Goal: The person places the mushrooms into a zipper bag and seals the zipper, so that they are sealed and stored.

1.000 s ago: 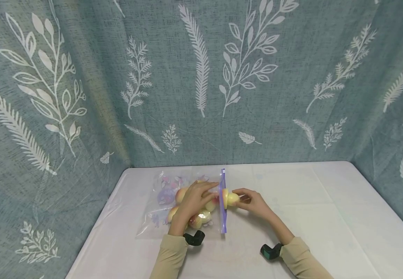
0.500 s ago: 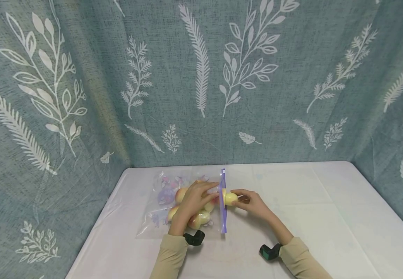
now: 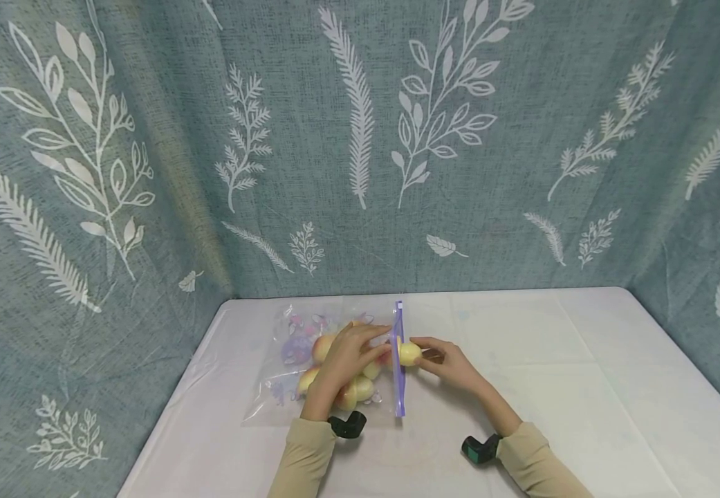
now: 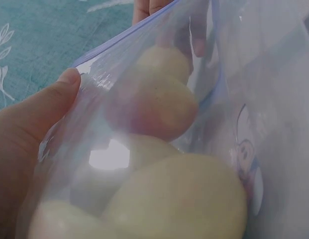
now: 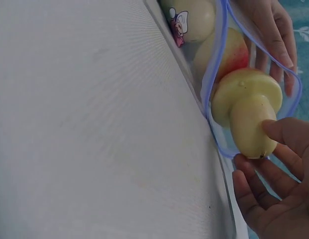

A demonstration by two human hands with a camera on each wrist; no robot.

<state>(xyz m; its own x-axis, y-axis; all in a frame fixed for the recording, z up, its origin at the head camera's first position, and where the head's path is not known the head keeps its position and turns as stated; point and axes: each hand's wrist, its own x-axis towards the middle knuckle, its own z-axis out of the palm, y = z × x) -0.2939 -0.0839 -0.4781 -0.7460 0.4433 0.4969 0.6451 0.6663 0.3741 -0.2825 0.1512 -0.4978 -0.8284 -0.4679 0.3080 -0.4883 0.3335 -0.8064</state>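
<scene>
A clear zip bag lies on the white table, its purple-edged mouth facing right. My left hand reaches over the bag and holds the upper side of its mouth, the thumb at the purple edge in the left wrist view. With thumb and fingers my right hand grips the stem end of a yellow toy mushroom. Its wide cap is inside the bag's mouth, and part of the stem sticks out. More yellow and red mushroom-like pieces lie inside the bag, partly hidden under my left hand.
The white cloth-covered table extends to the right of the bag. A blue-green curtain with white leaf prints stands along the back and sides. Black wrist cameras sit at both cuffs.
My right hand has shifted slightly left, moving the toy mushroom farther into the bag's mouth, with less of it showing outside. My left hand stays in place on the bag.
</scene>
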